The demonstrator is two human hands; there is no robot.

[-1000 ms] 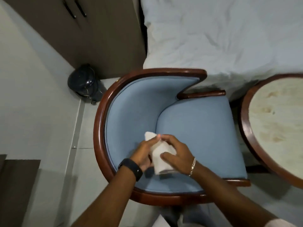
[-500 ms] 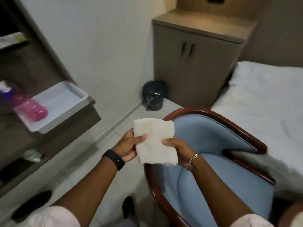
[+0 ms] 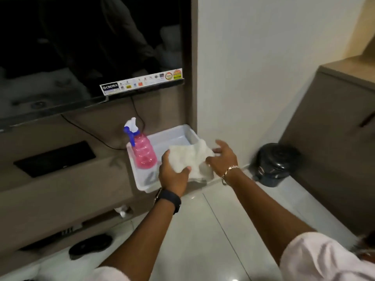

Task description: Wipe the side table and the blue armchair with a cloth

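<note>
Holding a white cloth (image 3: pixel 187 159) over a white plastic tray (image 3: pixel 172 136), the person is standing at a wall unit.

- Left hand (image 3: pixel 174 173): closed on the cloth's near edge, thumb on top, fingers underneath; a dark wristband is sitting on the wrist.
- Right hand (image 3: pixel 223 157): fingers spread wide, touching the cloth's far side loosely, gripping nothing firmly; a gold bracelet is hanging at the wrist.
- Cloth: crumpled, sagging between the two hands, just above the tray's near half.
- Pink spray bottle (image 3: pixel 143 151): standing upright at the tray's left end, blue-and-white trigger head on top, just beside the cloth.
- Television (image 3: pixel 91 47): mounted above the tray, screen dark.
- Dark bin (image 3: pixel 276 163): on the floor by the wall, right of the hands.
- Armchair and side table: not appearing in view.

Step in hand, as judged: either laying the cloth into the tray or readying it beside the spray bottle. The next move is calling for the left hand either to let go over the tray or to carry the cloth back toward the furniture.
</note>
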